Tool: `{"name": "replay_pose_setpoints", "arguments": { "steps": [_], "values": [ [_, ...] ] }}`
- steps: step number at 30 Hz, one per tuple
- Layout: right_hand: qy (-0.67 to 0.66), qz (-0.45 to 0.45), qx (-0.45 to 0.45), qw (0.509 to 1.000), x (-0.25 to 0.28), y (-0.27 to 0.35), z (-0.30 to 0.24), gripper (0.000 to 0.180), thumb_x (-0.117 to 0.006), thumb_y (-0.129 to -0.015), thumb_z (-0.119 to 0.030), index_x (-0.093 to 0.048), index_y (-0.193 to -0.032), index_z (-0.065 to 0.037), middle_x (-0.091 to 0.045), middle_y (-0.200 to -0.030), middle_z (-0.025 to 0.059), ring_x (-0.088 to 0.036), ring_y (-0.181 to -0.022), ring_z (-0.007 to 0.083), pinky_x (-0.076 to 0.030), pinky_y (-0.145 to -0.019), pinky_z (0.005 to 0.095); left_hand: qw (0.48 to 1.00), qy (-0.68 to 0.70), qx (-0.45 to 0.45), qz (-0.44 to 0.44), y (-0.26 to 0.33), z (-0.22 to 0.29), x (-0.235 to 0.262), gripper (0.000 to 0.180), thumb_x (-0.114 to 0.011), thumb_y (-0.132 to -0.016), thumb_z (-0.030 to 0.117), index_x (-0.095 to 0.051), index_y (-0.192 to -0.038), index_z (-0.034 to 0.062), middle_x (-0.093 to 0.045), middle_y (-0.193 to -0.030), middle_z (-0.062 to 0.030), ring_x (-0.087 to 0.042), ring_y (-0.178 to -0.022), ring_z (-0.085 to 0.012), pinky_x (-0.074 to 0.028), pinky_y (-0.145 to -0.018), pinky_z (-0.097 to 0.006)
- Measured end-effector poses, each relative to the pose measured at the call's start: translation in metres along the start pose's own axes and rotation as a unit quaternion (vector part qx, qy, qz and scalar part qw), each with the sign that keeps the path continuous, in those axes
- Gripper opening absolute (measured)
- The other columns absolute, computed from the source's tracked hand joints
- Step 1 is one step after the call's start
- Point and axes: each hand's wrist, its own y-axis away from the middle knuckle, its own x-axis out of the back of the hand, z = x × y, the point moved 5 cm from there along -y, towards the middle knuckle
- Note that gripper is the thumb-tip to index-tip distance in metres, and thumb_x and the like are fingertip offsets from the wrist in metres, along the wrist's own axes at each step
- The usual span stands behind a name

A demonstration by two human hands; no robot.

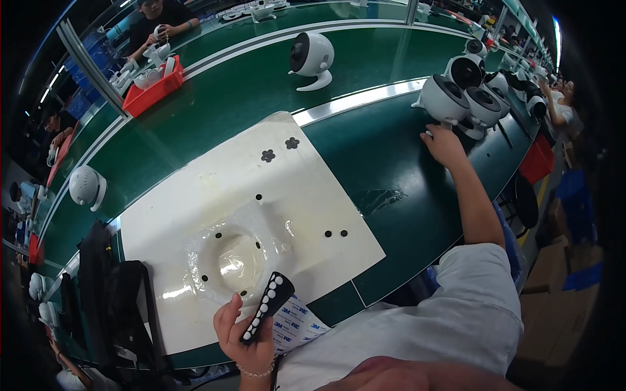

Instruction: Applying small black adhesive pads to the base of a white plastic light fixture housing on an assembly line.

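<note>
Left hand (244, 342) (six o'clock) grips dotted black strip (270, 305), presumably for ready access; right hand (445, 146) (two o'clock) touches white device (435, 104), closure unclear.

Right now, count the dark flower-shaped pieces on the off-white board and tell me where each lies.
2, both toward the far edge of the off-white board: the left flower-shaped piece, and the right flower-shaped piece, slightly farther away.
</note>
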Motion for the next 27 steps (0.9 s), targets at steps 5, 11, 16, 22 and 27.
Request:
{"name": "replay_pose_setpoints", "arguments": {
  "steps": [5,11,16,22,27],
  "values": [
    [-0.076,0.007,0.102,0.992,0.016,0.043,-0.054,0.026,-0.049,-0.077,-0.003,-0.058,-0.102,-0.004,-0.057,-0.095,0.0151,-0.054,-0.089,0.0315,-0.043,-0.079,0.0383,1.000,0.009,0.001,-0.006,-0.001,0.000,0.002,0.025,-0.071,-0.060,0.006,-0.055,-0.079,0.0019,-0.057,-0.106,-0.0146,-0.052,-0.089,-0.0295,-0.043,-0.074,-0.035],
    [-0.204,0.077,0.227,0.949,0.059,0.095,-0.112,0.024,-0.045,-0.079,0.001,-0.055,-0.100,-0.001,-0.055,-0.092,0.0147,-0.052,-0.088,0.0317,-0.042,-0.077,0.0361,1.000,0.016,-0.013,-0.024,-0.005,0.005,0.003,0.027,-0.073,-0.058,0.004,-0.057,-0.079,0.0030,-0.058,-0.104,-0.0136,-0.055,-0.086,-0.0294,-0.045,-0.074,-0.036],
    [-0.205,0.200,0.313,0.905,0.089,0.084,-0.134,0.017,-0.042,-0.083,0.001,-0.055,-0.094,0.001,-0.055,-0.090,0.0149,-0.052,-0.083,0.0294,-0.042,-0.074,0.0347,0.998,0.034,-0.051,-0.002,-0.006,0.005,0.006,0.028,-0.074,-0.057,0.003,-0.057,-0.079,0.0032,-0.059,-0.102,-0.0133,-0.056,-0.084,-0.0289,-0.046,-0.072,-0.035],
    [-0.499,0.119,0.178,0.840,0.096,0.053,-0.160,0.016,-0.041,-0.091,-0.009,-0.054,-0.098,-0.002,-0.045,-0.074,0.0010,-0.041,-0.061,0.0058,-0.037,-0.056,0.0193,0.996,0.060,-0.072,-0.007,-0.006,0.009,0.010,0.029,-0.075,-0.056,0.002,-0.058,-0.080,0.0029,-0.062,-0.095,-0.0111,-0.059,-0.079,-0.0264,-0.047,-0.067,-0.032],
    [-0.771,-0.111,0.211,0.591,0.131,0.065,-0.264,0.018,-0.040,-0.091,-0.009,-0.051,-0.104,-0.003,-0.041,-0.068,-0.0011,-0.037,-0.054,0.0042,-0.034,-0.050,0.0176,0.983,0.132,-0.113,-0.066,0.005,0.018,0.019,0.031,-0.075,-0.052,0.002,-0.057,-0.078,0.0017,-0.062,-0.087,-0.0118,-0.060,-0.071,-0.0241,-0.047,-0.061,-0.031]
  ]
}}
